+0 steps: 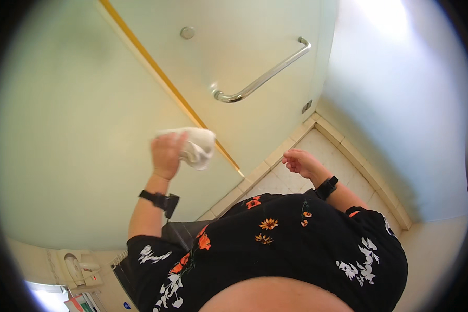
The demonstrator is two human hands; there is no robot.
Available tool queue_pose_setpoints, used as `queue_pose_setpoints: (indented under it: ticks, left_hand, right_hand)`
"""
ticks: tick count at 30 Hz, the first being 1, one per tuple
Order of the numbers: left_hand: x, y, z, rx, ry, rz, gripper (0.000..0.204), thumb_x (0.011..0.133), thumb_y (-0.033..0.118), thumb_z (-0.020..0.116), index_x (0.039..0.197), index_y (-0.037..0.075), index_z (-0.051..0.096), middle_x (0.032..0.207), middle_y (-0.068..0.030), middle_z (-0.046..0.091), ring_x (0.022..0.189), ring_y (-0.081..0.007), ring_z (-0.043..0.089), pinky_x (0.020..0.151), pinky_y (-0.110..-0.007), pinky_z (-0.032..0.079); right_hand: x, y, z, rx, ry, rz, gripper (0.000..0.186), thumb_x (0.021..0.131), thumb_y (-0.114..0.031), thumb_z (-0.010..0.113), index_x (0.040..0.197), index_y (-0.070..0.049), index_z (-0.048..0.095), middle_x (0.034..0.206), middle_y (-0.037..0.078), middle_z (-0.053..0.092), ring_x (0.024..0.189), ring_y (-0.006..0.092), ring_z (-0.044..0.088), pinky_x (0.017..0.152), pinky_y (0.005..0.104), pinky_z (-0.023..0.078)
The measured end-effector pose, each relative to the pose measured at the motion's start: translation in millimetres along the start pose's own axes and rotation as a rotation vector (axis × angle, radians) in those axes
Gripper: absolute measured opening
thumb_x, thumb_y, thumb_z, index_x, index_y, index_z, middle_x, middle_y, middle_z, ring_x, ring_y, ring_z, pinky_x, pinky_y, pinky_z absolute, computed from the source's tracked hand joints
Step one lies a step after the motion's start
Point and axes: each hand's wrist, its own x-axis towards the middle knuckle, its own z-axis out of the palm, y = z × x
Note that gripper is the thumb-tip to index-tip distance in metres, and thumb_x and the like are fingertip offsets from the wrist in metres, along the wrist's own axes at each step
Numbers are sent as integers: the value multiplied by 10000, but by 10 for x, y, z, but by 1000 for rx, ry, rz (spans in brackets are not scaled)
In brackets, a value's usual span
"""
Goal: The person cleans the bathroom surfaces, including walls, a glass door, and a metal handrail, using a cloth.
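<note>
A folded white cloth (198, 148) is in my left hand (166, 154), pressed under the fingers at the frosted glass panel (88, 135). Its loose end hangs to the right of the fingers, near the gold strip (166, 78) along the panel's edge. Motion slightly smears this hand. My right hand (300, 162) hovers lower and to the right, in front of the tiled floor, touching nothing. Its fingers are loosely curled in, with nothing seen in them. A black strap device sits on each wrist.
Beyond the strip is a frosted glass door (244, 47) with a chrome bar handle (265, 75), a round knob (187, 33) and a small metal hinge (307, 106). A raised tile curb (359, 161) edges the floor. A hair dryer (74, 268) hangs at lower left.
</note>
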Motion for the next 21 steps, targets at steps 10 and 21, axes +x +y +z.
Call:
queue_pose_setpoints:
  ticks: [10, 21]
  left_hand:
    - [531, -791, -1065, 159, 618, -481, 447, 682, 28, 627, 1121, 71, 557, 953, -124, 569, 897, -308, 536, 760, -404, 440]
    - [-98, -332, -402, -275, 253, -609, 475, 688, 19, 632, 1147, 59, 517, 1035, -96, 534, 964, -284, 505, 845, -376, 402]
  right_hand:
    - [388, -997, 947, -825, 120, -957, 232, 745, -220, 614, 893, -41, 609, 861, 88, 613, 823, 213, 559, 720, 332, 455]
    - [1023, -1288, 1423, -1790, 227, -994, 166, 721, -106, 533, 869, -81, 604, 878, 75, 593, 925, 242, 514, 904, 404, 325]
